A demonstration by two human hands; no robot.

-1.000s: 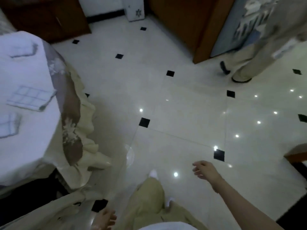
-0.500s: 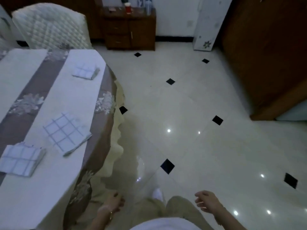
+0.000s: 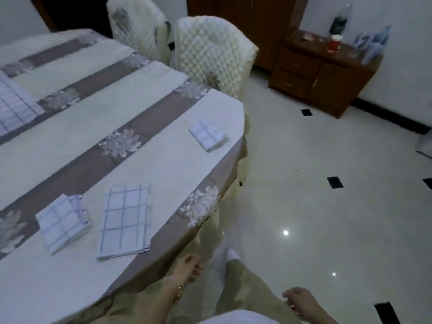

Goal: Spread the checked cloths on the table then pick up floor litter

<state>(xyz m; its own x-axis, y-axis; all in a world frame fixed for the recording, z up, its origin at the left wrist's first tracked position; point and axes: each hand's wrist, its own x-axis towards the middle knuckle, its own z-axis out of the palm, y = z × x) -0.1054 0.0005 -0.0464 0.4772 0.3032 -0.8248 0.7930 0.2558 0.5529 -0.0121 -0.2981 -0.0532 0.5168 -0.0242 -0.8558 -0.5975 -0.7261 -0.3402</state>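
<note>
Several checked cloths lie on the table, which wears a cream and brown striped cover. One folded cloth sits near the far right corner. A flatter cloth and a folded one lie side by side near the front edge. Another checked cloth shows at the far left. My left hand hangs beside the table's draped edge, fingers loosely curled, holding nothing. My right hand hangs low at the right, loosely curled and empty. A tiny dark speck lies on the floor.
Two quilted white chairs stand at the table's far side. A brown wooden cabinet with a red cup and bottle on top stands against the back wall. The glossy white tile floor with black diamond insets stretches to the right.
My view has swung left toward the table, so the cloths and chairs now fill the frame. Both hands stay low and empty, and the other person's legs have left the view.
</note>
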